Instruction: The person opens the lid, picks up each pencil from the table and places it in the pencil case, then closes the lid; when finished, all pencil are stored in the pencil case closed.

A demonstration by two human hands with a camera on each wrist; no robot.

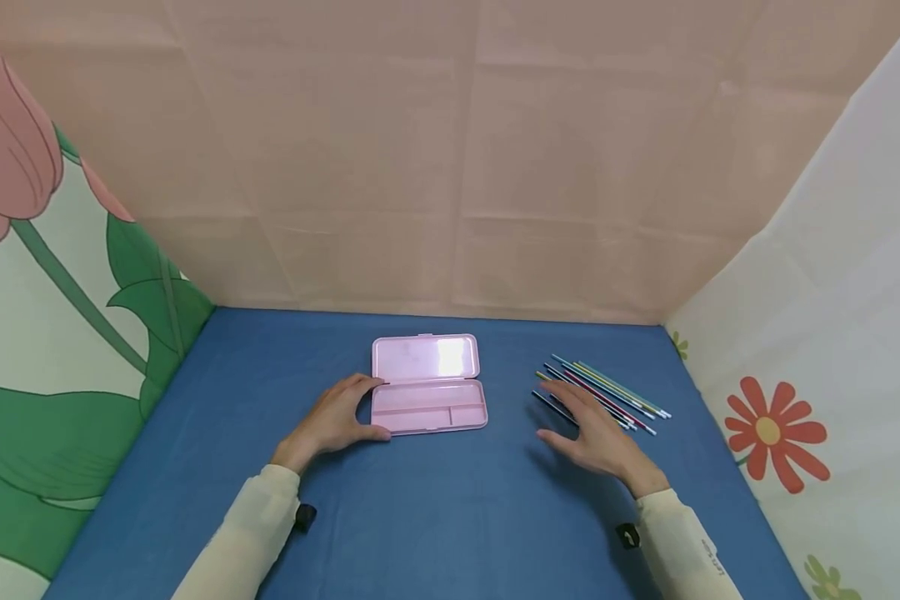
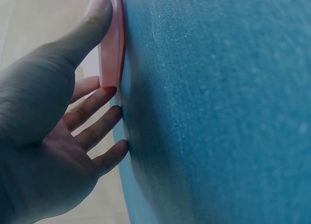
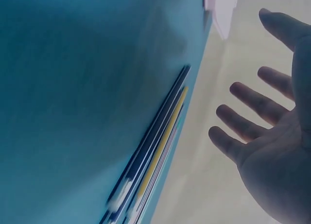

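Observation:
A pink pencil case (image 1: 429, 408) lies with its lid raised on the blue cloth, its compartments facing up. My left hand (image 1: 339, 417) holds the case at its left end, with the thumb at the front corner and the index finger near the hinge. In the left wrist view, the thumb lies against the side of the case (image 2: 111, 54), while the other fingers spread below it. To the right, several thin pencils (image 1: 615, 390) in different colours lie in a loose bundle. My right hand (image 1: 596, 433) hovers over their near-left side, fingers spread and holding nothing.
A blue cloth (image 1: 435, 517) covers the table. Behind it stands a beige backdrop (image 1: 450, 167). Printed flower curtains border the left side (image 1: 60, 333) and the right side (image 1: 817, 333).

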